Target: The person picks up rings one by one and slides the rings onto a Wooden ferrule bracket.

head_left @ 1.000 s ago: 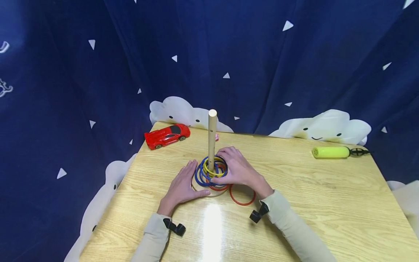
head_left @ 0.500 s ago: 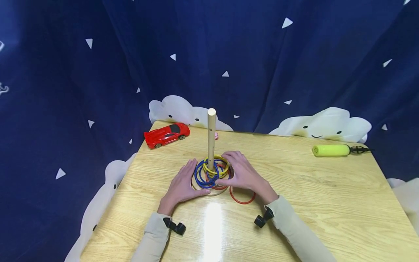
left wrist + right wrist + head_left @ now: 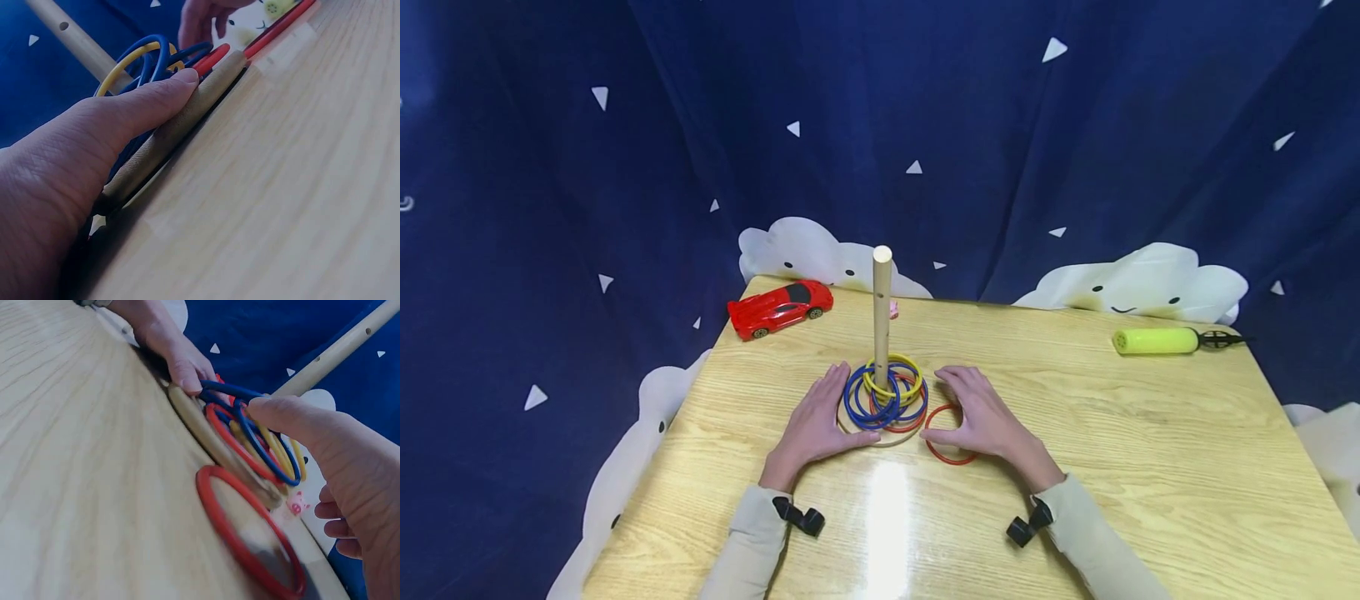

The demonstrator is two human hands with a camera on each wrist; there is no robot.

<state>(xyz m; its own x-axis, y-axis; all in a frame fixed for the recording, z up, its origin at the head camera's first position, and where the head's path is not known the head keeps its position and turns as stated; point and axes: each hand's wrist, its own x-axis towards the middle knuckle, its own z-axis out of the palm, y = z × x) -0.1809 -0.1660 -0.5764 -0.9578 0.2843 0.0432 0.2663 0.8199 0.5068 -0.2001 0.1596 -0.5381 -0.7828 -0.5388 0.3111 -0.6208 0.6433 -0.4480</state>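
A wooden peg [image 3: 882, 308] stands on a round wooden base [image 3: 883, 437] with several blue rings [image 3: 859, 407], a yellow ring [image 3: 904, 364] and a red ring [image 3: 914, 426] stacked around it. My left hand [image 3: 814, 421] rests flat against the base's left edge, its thumb [image 3: 140, 106] lying along the base rim [image 3: 194, 115]. A loose red ring [image 3: 950, 457] lies on the table just right of the base. My right hand [image 3: 981, 417] hovers over that loose red ring [image 3: 240, 528] with relaxed fingers, holding nothing.
A red toy car [image 3: 781, 308] sits at the table's far left corner. A yellow-green pump [image 3: 1156, 341] lies at the far right. A small pink object [image 3: 893, 311] is behind the peg. A dark blue curtain with white clouds surrounds the wooden table [image 3: 1135, 467].
My right hand has drawn back from the stacked rings and moved right, over the loose red ring. The left hand has stayed on the base.
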